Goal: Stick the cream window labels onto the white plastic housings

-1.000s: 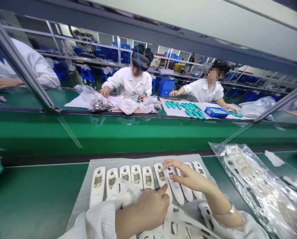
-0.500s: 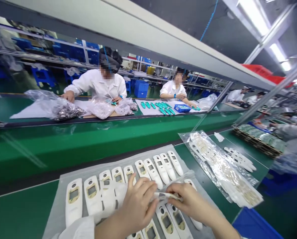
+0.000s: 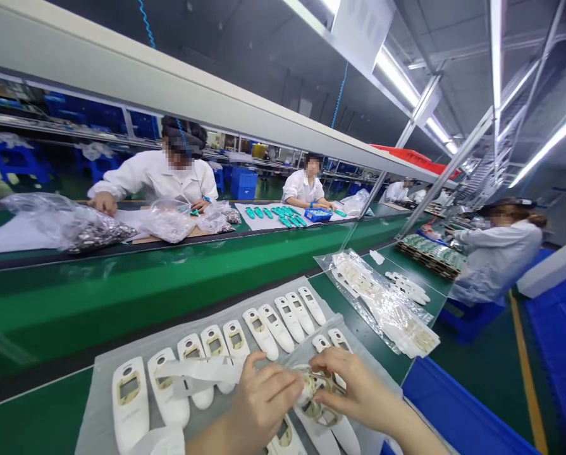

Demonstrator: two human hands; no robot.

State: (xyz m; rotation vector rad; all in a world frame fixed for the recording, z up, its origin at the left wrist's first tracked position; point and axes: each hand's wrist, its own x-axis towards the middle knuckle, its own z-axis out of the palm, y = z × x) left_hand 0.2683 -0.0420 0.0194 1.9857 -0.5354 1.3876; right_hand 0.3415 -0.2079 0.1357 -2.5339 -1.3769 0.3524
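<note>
My left hand is closed, with a whitish translucent strip trailing from it to the left over the housings. My right hand pinches a small white and beige piece between thumb and fingers. Both hands meet at this piece, which is blurred and partly covered by fingers, so its exact kind is unclear. Beneath and around them, white handheld-device housings with rectangular windows and beige window surrounds lie in rows on a pale sheet. My hands hide some housings in the nearer row.
Right of the sheet lies a clear bag of white and beige parts, with loose white parts beyond. A blue bin stands at lower right. Co-workers sit across the green divider and at right. A shelf beam crosses overhead.
The view has swung right, bringing another seated person into sight. The piece between my hands has turned, showing beige parts. The strip now stretches farther left from my left hand.
</note>
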